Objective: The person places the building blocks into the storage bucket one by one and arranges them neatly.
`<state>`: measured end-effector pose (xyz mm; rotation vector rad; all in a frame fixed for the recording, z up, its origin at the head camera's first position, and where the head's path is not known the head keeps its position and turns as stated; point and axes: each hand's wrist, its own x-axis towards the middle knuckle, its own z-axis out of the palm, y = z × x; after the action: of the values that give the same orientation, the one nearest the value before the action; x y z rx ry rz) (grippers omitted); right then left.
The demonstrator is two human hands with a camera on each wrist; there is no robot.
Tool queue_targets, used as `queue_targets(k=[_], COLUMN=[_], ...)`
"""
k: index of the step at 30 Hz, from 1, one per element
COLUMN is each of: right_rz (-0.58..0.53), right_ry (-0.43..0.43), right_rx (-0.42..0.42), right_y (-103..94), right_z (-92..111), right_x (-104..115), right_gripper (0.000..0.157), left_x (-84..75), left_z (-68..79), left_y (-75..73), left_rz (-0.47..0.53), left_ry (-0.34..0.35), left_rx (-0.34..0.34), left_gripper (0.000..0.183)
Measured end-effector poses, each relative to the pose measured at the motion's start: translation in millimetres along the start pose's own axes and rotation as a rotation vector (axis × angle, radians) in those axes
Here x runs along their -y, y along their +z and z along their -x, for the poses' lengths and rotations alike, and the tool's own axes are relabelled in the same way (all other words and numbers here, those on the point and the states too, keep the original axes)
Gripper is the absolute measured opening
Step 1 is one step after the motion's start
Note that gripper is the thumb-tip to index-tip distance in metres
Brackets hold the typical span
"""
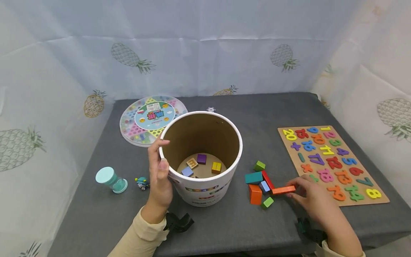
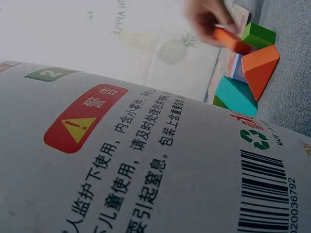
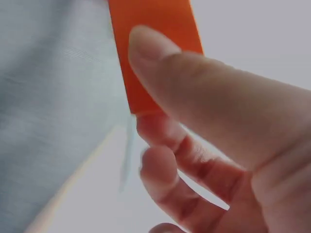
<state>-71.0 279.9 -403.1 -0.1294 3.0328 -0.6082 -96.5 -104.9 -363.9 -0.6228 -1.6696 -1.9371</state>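
Note:
My left hand point(image 1: 159, 182) grips the left rim of a white round bucket point(image 1: 205, 191), which tilts slightly toward me. Several small blocks lie on its floor, among them a purple block point(image 1: 201, 159) and a yellow block point(image 1: 216, 167). To the bucket's right, my right hand point(image 1: 313, 194) pinches one end of a long orange block point(image 1: 284, 190) between thumb and fingers. Beside that block's far end are a red block point(image 1: 268, 179), a light blue block point(image 1: 264, 186), a teal block point(image 1: 254, 177), another orange block point(image 1: 255, 195) and two green blocks.
A number board point(image 1: 334, 166) lies at the right, near my right hand. Behind the bucket on the left is a round board game point(image 1: 153, 117). A mint hourglass point(image 1: 111, 179) and a small figurine point(image 1: 141, 183) stand left of my left hand.

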Motion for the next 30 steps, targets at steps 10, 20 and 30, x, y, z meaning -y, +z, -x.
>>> queue_targets(k=[10,20,30], right_rz=[-0.522,-0.608,-0.461], right_ry=[-0.156,-0.408,-0.266], right_rx=[-0.549,-0.448,-0.254], right_y=[-60.2,-60.0,-29.2], right_z=[-15.0,-38.7,-74.8], right_x=[84.5,179.7,85.3], right_gripper=[0.031,0.026,0.026], left_x=[0.2,2.6,-1.3], left_z=[0.8,-2.1,1.8], left_y=[0.9,0.8,-1.2], left_rz=[-0.013,-0.076,-0.050], left_ry=[-0.003,-0.018,-0.018], left_rx=[-0.004,0.016,-0.009], left_gripper=[0.054,0.053,0.048])
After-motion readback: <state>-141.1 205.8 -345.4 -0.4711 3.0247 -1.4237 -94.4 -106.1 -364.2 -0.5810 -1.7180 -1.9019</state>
